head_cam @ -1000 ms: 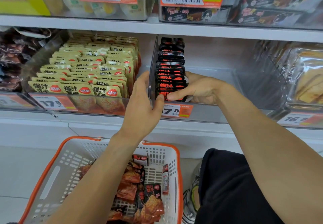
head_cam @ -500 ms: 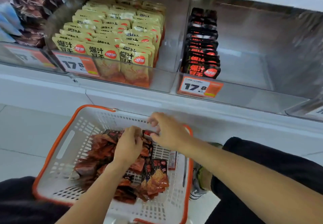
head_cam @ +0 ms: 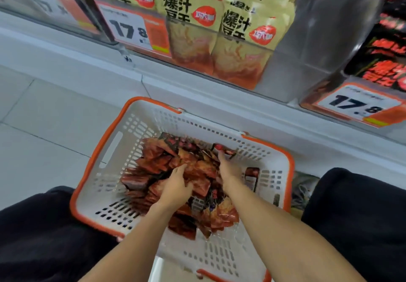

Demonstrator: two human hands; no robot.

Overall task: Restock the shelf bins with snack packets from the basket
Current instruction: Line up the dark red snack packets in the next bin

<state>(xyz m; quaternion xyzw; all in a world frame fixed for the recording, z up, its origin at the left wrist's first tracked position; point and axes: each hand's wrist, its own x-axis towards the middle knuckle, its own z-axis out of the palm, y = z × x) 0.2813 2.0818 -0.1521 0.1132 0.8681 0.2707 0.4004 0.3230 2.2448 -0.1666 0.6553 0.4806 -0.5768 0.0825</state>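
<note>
Head view shows both hands down in the basket at mid frame, left hand grabbing red snack packets, right hand pinching one (slippery ones might drop).

Both bare forearms reached forward and down, the left hand with fingers curled, the right hand with fingers extended forward.

Both hands are down in the white basket with the orange rim, the left hand gripping red packets, the right hand reaching among them. Yellow packets fill the shelf bin above.
</note>
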